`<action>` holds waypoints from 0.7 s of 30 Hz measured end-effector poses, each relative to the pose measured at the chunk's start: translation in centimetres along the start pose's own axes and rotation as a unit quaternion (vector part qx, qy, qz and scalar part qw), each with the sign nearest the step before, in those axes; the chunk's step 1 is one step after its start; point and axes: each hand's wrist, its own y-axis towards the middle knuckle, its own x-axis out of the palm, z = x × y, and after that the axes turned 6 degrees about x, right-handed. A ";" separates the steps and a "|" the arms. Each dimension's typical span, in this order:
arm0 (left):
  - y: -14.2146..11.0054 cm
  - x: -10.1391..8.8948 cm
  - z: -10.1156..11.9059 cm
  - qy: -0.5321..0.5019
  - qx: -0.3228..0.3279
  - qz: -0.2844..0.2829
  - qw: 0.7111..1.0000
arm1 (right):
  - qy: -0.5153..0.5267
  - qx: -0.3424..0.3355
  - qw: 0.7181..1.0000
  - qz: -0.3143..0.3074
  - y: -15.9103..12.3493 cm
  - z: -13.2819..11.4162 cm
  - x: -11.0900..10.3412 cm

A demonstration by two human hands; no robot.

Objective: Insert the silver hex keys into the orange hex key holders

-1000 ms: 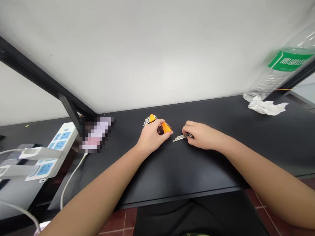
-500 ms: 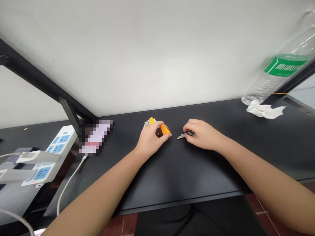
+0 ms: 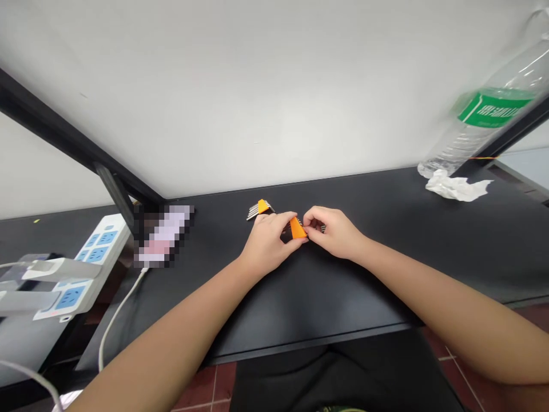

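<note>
My left hand (image 3: pixel 268 243) is closed on an orange hex key holder (image 3: pixel 299 228), thumb on the near edge and fingers on the far edge. At the holder's right side, my right hand (image 3: pixel 332 229) is pinched together, its fingertips touching or almost touching the orange plastic. Metal hex keys (image 3: pixel 323 228) show between the fingers of that hand, mostly hidden. Just beyond my left fingers, a second orange holder (image 3: pixel 262 206) lies on the black table (image 3: pixel 309 303) with several silver hex keys (image 3: pixel 254 212) in it.
A white power strip (image 3: pixel 96 252) with plugs and a blurred-out phone (image 3: pixel 165 237) on a white cable (image 3: pixel 118 312) lie to the left. At the back right, a bottle with a green label (image 3: pixel 493 109) stands beside crumpled tissue (image 3: pixel 457 186). A pale wall (image 3: pixel 274 103) rises behind.
My right hand has moved left with the hex keys, up to the orange holder. My left hand has shifted slightly right with its holder, uncovering more of the second one.
</note>
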 end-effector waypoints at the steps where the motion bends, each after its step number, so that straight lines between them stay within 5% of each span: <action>1: 0.1 -0.1 0.0 0.000 -0.002 -0.008 1.000 | 0.003 0.005 1.000 0.002 0.0 -0.1 0.0; 7: 0.5 -0.7 -1.6 0.019 -0.048 -0.031 0.998 | -0.041 0.086 0.995 0.033 0.0 0.4 -2.3; 10: 0.5 -0.8 -2.3 0.016 -0.070 -0.024 0.997 | -0.126 0.136 0.983 -0.008 0.3 1.6 -4.4; 15: 0.3 -0.8 -2.5 0.006 -0.076 -0.014 0.997 | -0.250 0.122 0.957 -0.082 0.4 2.8 -5.5; 21: 0.4 -0.9 -2.4 0.000 -0.075 -0.003 0.997 | -0.298 0.104 0.937 -0.151 -0.2 1.4 -5.2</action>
